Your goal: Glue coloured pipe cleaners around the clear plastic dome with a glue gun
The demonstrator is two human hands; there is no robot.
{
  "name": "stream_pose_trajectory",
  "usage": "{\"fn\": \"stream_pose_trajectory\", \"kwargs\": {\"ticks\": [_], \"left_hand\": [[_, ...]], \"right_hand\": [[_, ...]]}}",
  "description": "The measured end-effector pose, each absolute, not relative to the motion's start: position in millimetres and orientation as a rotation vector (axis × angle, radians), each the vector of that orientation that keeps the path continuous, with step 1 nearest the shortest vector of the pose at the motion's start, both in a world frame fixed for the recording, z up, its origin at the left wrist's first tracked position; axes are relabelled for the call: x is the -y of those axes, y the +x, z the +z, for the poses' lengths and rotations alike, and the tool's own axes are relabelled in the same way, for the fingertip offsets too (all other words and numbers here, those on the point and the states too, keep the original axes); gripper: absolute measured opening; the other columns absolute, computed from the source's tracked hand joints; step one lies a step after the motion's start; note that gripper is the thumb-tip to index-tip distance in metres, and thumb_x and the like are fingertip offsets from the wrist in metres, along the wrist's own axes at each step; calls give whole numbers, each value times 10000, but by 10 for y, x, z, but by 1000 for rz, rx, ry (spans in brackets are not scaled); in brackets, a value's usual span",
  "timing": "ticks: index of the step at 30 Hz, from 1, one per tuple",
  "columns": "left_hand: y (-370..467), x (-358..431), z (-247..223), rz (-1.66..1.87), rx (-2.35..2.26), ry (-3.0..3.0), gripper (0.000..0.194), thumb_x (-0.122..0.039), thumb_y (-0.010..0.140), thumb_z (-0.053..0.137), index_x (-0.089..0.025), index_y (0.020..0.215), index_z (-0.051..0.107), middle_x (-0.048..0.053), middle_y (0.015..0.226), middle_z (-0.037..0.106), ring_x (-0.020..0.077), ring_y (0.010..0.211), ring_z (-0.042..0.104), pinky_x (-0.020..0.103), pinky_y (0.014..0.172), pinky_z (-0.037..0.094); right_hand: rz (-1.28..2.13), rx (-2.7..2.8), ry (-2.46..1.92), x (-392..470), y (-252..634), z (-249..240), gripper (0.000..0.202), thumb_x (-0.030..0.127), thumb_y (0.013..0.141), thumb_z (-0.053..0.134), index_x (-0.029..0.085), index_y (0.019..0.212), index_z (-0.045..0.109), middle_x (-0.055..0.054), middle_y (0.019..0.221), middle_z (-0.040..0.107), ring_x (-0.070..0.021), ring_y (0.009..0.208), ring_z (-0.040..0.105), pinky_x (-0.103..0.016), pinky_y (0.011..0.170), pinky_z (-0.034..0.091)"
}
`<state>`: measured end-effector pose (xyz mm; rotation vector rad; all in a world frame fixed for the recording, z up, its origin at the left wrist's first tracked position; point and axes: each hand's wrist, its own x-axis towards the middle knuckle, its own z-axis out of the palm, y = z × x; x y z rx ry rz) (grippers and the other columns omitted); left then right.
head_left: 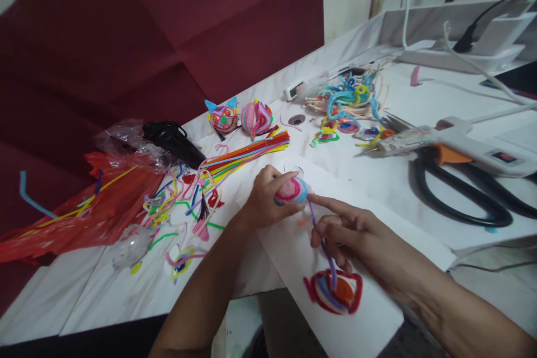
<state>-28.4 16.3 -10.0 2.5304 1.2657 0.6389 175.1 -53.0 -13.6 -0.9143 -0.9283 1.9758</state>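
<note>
My left hand [266, 198] is closed around a small ball [291, 190] covered in pink, red and blue pipe cleaner. From the ball's right edge a purple pipe cleaner [329, 260] hangs down. My right hand [356, 235] reaches in from the right, its index finger pressed at the ball's edge and its other fingers curled on the purple strand. Below, on a white sheet [289, 268], lies an eye-shaped piece [335, 291] of red, blue and orange pipe cleaner. The strand's lower end overlaps that piece.
Two decorated balls [223, 117] stand at the back near bundled pipe cleaners [247, 151]. Scissors [461, 184] and a glue gun [474, 142] lie on the right. Left are loose scraps [163, 201], a red plastic bag [121, 190] and a clear ball [132, 246].
</note>
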Motion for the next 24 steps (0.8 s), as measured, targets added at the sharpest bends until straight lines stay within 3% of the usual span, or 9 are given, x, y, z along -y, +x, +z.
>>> {"fn": "stream_pose_trajectory", "kwargs": {"ticks": [6,11,18,24], "left_hand": [[-268,-191,-123,707,-1083,2472,598,-572,809,594,-138,1219,555,164,1251,460,286,1226,455,425,1065,379],[-272,-228,-146,696,-963,2404,546,-480,827,621,-157,1251,505,155,1268,555,270,1234,504,431,1077,387],[-280,-243,-197,725,-961,2370,517,-455,826,629,-137,1224,539,166,1246,567,271,1241,502,440,1083,384],[-284,-237,-205,729,-959,2374,503,-426,836,614,-120,1226,531,175,1269,555,268,1274,473,433,1103,361]], "right_hand": [[1935,979,-954,557,1731,-195,803,372,721,666,157,1431,360,17,654,621,-75,418,401,-213,397,310],[1788,1061,-1034,562,1705,-299,682,406,724,682,189,1344,498,40,693,516,-64,455,360,-216,391,260],[1377,1302,-1132,528,1661,-308,516,420,698,628,211,1170,638,-54,894,587,-153,622,554,-313,515,464],[1395,1357,-1108,521,1659,-332,538,404,718,580,167,1200,615,-40,792,615,-150,597,537,-314,533,461]]}}
